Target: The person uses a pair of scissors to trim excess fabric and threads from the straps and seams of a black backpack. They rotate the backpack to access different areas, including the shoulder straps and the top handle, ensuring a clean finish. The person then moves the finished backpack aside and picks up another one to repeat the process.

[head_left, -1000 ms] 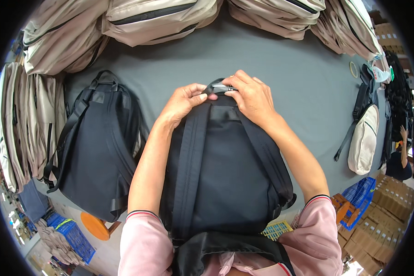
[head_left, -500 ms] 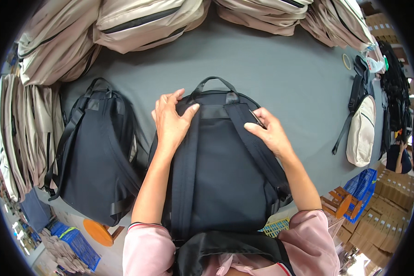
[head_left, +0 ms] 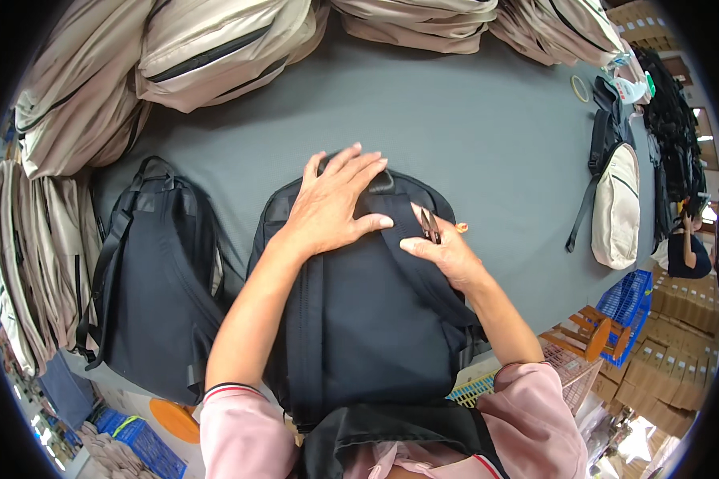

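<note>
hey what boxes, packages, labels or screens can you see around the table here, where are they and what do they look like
Cardboard boxes: stacked off the table's lower right edge, brown, rectangular.
More cardboard boxes: top right past the table, brown.
Blue plastic crate: right of the table, open lattice walls.
Blue crates: lower left, on the floor.
No labels or screens clear enough to make out.

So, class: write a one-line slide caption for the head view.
Left hand flat on a black backpack, right hand holding small snips at its strap.
</note>
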The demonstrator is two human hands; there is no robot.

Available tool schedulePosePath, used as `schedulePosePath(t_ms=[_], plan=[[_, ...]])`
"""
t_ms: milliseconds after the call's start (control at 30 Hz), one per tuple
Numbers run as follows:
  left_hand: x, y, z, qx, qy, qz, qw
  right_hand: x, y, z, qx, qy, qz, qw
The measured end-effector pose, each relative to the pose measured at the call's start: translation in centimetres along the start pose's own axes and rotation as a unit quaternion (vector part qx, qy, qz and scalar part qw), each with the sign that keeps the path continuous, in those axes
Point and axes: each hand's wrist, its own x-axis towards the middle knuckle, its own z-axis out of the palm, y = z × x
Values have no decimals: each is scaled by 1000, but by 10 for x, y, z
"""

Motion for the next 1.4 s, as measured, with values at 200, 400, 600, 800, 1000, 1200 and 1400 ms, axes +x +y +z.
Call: schedulePosePath(t_ms=[200, 400, 600, 800, 1000, 1200, 1400], plan=[[-3, 7, 10, -60, -117, -22, 991, -15, 34, -8, -103, 1, -44, 994], [-8, 21, 11, -54, -92, -64, 992, -41, 8, -2, -421, 96, -112, 895], [-10, 35, 14, -33, -12, -115, 993, -38, -25, 3, -524, 185, -221, 802], [-9, 31, 15, -54, -8, -115, 992, -13, -32, 2, -600, 96, -261, 750], [-8, 28, 16, -55, -5, -109, 992, 1, -29, 3, -623, 76, -322, 709], [-6, 29, 12, -62, -32, -129, 989, 6, -35, 3, -665, 51, -377, 643], [-8, 27, 16, -61, -19, -131, 989, 7, -42, 4, -627, 38, -269, 730]])
